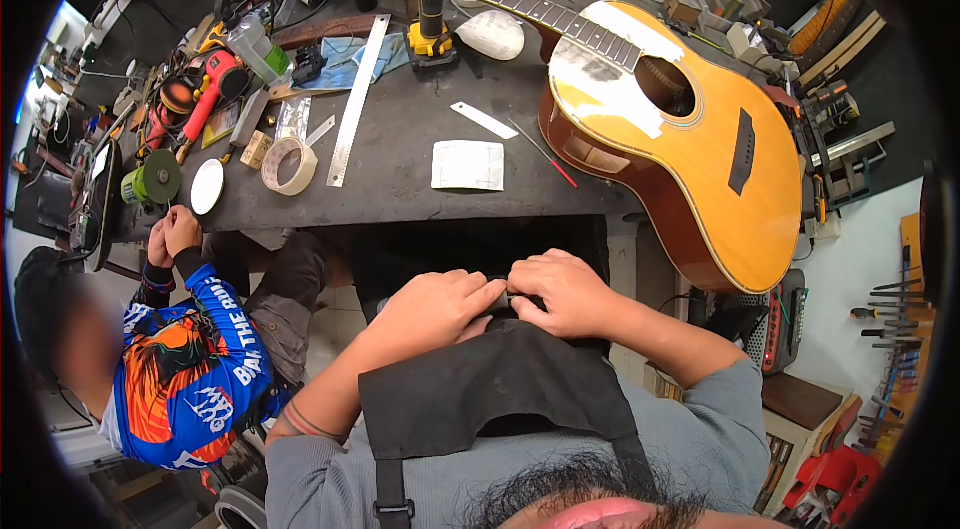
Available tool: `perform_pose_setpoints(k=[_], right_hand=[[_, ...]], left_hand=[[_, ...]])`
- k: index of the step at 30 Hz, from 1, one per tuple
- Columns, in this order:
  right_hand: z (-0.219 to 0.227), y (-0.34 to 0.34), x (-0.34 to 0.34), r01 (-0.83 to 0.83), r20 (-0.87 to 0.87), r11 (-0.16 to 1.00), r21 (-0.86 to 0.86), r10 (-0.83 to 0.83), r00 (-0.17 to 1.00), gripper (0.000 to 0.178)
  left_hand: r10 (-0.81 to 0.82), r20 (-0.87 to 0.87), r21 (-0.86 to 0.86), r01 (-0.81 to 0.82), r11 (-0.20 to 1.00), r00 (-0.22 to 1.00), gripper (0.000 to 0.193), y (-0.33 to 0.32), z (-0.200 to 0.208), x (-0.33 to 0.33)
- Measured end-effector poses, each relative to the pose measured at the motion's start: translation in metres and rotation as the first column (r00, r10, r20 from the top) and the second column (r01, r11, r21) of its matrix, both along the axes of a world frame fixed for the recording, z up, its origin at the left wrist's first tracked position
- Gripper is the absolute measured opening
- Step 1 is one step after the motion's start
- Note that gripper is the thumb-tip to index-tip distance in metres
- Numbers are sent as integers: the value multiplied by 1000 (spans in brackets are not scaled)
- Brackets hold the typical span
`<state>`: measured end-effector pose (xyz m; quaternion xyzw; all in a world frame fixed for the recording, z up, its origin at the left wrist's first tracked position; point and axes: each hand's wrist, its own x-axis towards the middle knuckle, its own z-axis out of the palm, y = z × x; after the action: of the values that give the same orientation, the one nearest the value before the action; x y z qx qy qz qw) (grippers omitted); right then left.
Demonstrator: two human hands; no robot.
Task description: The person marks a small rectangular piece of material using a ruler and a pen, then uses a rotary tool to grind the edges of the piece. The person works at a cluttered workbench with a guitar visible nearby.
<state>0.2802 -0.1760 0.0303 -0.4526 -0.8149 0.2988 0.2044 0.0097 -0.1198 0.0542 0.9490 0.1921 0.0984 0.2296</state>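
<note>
Close to my apron, just in front of the bench edge, my two hands meet. My left hand is closed, fingers bent inward. Facing it, my right hand is closed too, thumb and fingers curled together. A small dark grey sliver shows between the fingertips, too little to name. On the bench beyond lie a white paper square, a short steel ruler and a thin red-handled tool. An acoustic guitar rests on the right, its body jutting over the bench edge.
A yellow-black cordless drill stands upright near the guitar neck. Leftward lie a long steel ruler, a tape roll and a red-handled power tool. A co-worker sits at the left, hands at a green grinding disc.
</note>
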Motion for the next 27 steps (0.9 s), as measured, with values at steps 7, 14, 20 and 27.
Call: perform_pose_setpoints(k=[7, 14, 20, 27], right_hand=[[-13, -7, 2, 28, -113, 993, -117, -42, 993, 19], [-24, -16, -7, 124, -318, 883, -452, -289, 903, 23], [-42, -23, -12, 65, -405, 749, -660, -428, 808, 23], [-7, 4, 4, 67, -191, 968, -242, -115, 975, 25]], left_hand=[[-75, -17, -3, 75, 997, 997, 52, 6, 2, 6], [-98, -14, 171, 99, 980, 995, 47, 8, -10, 7], [-152, -80, 357, 170, 919, 985, 47, 11, -7, 5], [-104, -49, 416, 115, 902, 993, 51, 14, -4, 4]])
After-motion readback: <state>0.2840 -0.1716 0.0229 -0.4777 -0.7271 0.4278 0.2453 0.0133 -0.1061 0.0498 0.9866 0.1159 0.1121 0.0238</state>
